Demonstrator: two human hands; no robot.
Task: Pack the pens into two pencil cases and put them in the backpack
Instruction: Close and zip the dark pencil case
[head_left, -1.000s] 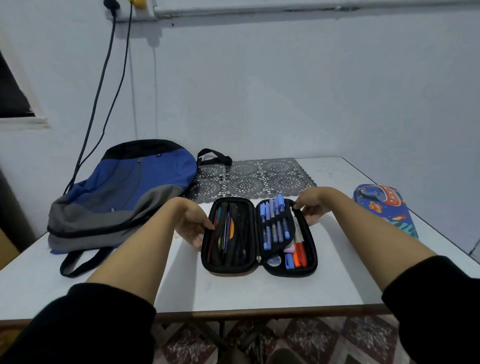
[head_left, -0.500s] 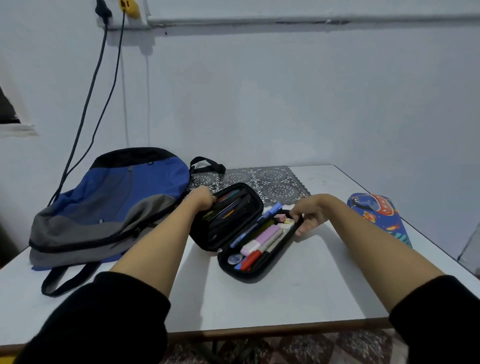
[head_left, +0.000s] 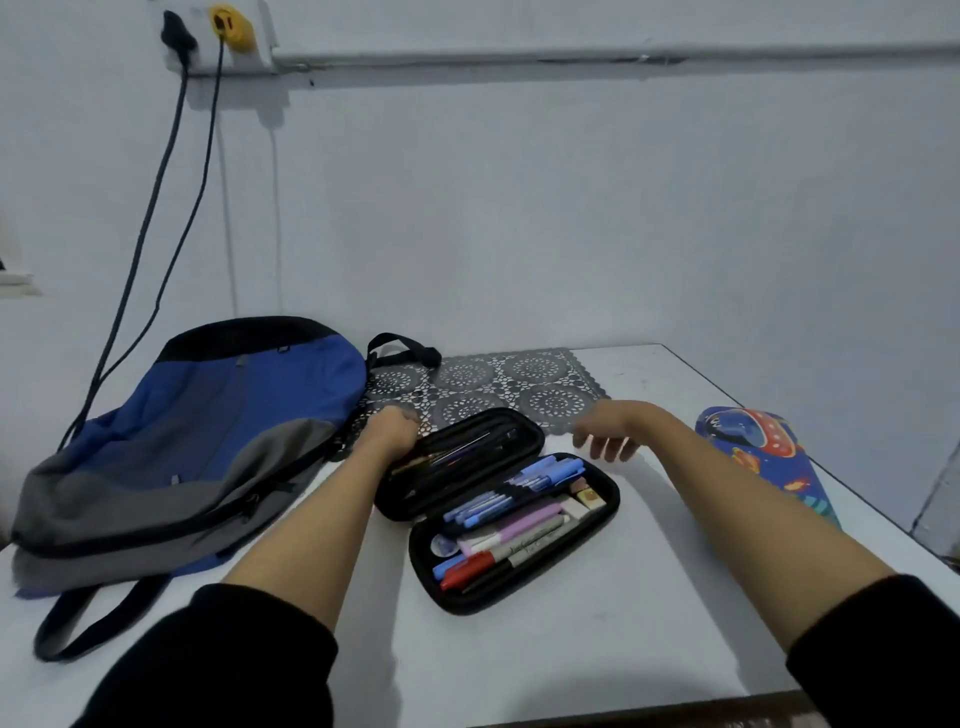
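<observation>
A black hard pencil case (head_left: 524, 595) lies open and turned at an angle in the middle of the white table (head_left: 597, 654). Its near half holds blue pens, a purple marker, a red pen and erasers; its far half, tilted up, holds dark pens. My left hand (head_left: 392, 431) grips the far edge of the raised half. My right hand (head_left: 605, 441) hovers just past the case's far right corner, fingers loose, touching nothing. A second, colourful space-print pencil case (head_left: 753, 447) lies shut at the table's right edge. The blue and grey backpack (head_left: 197, 441) lies flat on the left.
A dark lace mat (head_left: 498, 384) lies at the back of the table behind the case. Two cables (head_left: 150, 249) hang from wall sockets down behind the backpack. The table's right edge runs close beside the colourful case.
The black case has been turned at an angle and its left half lifted by my left hand. My right hand has let go of the case's right edge and moved up off it.
</observation>
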